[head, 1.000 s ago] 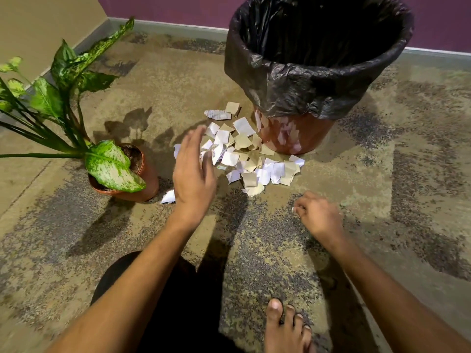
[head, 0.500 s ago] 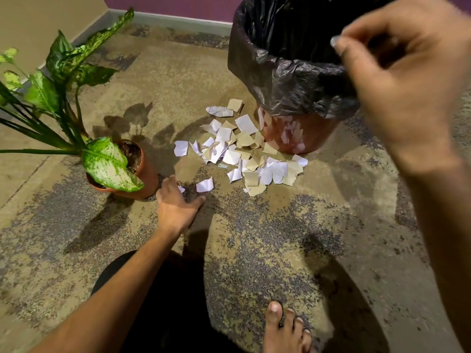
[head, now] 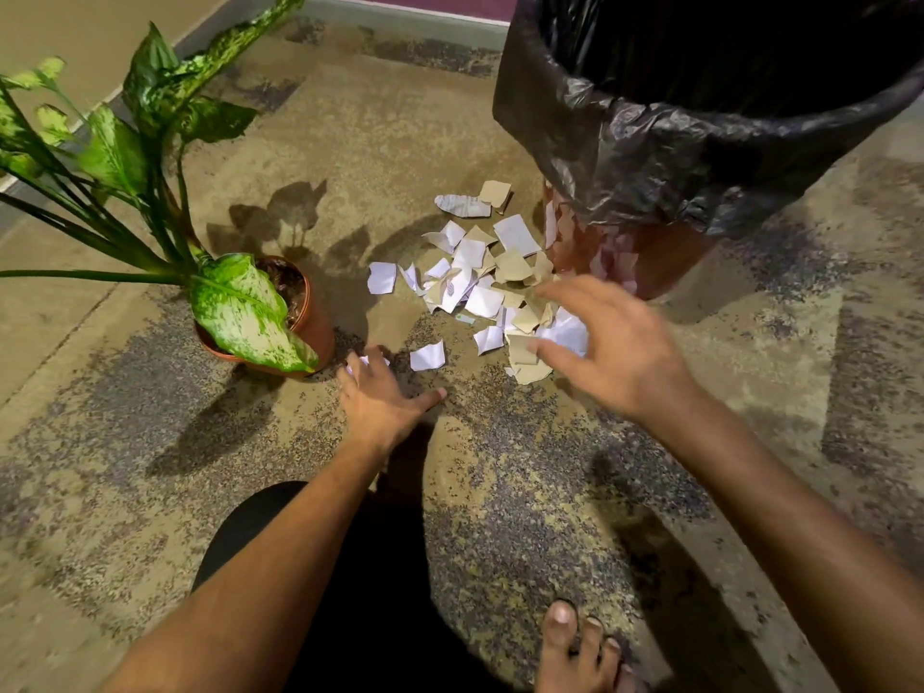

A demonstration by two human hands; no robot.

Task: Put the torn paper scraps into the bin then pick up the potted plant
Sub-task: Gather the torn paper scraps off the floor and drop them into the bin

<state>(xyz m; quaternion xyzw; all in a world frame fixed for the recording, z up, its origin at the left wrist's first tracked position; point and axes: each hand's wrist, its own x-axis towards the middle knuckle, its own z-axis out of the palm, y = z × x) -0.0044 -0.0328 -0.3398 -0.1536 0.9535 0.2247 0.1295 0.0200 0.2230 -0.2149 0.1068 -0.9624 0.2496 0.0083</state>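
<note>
Torn paper scraps, white and tan, lie in a loose pile on the floor against the foot of the bin, which is lined with a black bag. One white scrap lies apart, nearer me. My right hand hovers over the pile's right edge with fingers spread, blurred and holding nothing. My left hand rests on the floor beside the potted plant, thumb stretched out, its fingertips touching a small white scrap. The plant has large speckled green leaves.
A mottled floor spreads all round. A beige wall with a skirting runs behind the plant on the left. My bare foot and a dark-clothed knee are at the bottom.
My right hand has come down from the bin's rim to just above the scrap pile. My left hand has stayed on the floor by the pot.
</note>
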